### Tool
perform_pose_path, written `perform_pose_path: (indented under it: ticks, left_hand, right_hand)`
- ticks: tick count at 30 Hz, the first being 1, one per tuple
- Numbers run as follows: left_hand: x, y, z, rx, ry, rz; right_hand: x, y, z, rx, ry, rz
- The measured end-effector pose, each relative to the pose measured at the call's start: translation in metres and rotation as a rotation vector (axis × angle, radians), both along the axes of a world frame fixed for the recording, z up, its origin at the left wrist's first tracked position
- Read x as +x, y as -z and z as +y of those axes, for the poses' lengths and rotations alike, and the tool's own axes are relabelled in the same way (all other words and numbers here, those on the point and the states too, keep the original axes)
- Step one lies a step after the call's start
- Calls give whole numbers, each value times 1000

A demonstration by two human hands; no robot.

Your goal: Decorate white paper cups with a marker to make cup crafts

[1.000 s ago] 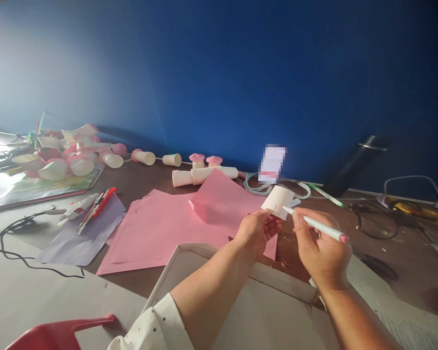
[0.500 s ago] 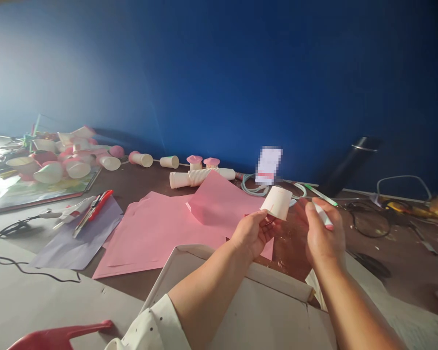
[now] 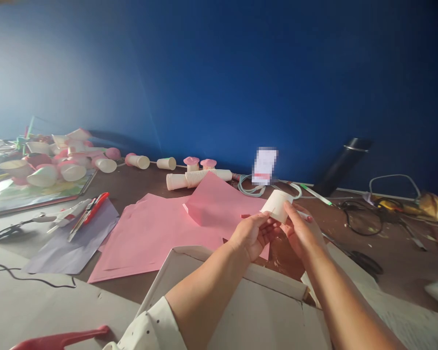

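My left hand [image 3: 253,234] is closed on a small white paper cup [image 3: 276,205], held tilted above the table with its base toward me. My right hand [image 3: 302,232] is right beside it, its fingertips pinching the cup's right edge. A white pen with a pink end [image 3: 306,217] is tucked in that same hand and mostly hidden by the fingers. Both hands are over the far edge of an open cardboard box [image 3: 248,304]. Pink paper sheets [image 3: 156,231] lie on the brown table just left of my hands.
A lying stack of white cups [image 3: 195,178] and two pink-capped cups [image 3: 191,163] sit by the blue wall. Many cups are piled at far left [image 3: 51,167]. A glue gun [image 3: 62,217], red-handled cutters [image 3: 93,206], a black bottle [image 3: 341,163] and cables [image 3: 361,218] lie around.
My right hand took the pen tip off the cup, swung the pen upward into the hand, then came back to pinch the cup's edge. The left hand kept holding the cup.
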State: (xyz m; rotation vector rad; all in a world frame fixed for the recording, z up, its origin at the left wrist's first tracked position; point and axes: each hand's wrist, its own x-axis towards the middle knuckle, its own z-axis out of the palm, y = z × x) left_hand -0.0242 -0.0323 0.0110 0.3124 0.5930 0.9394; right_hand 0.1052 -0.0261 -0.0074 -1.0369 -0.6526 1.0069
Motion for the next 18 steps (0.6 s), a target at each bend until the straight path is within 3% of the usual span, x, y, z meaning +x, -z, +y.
perform_pose_path:
  ticks: [8,13,18]
  left_hand:
    - [2,0,-3,32,-5,19]
    - [4,3,2,-19,-148,-20]
    - [5,9,5,-11,-164,-38]
  right_hand:
    - [2,8,3,-25,56,-136]
    - [2,-7,-9,175,332,-475]
    - [-11,-25,-35,307,363,-827]
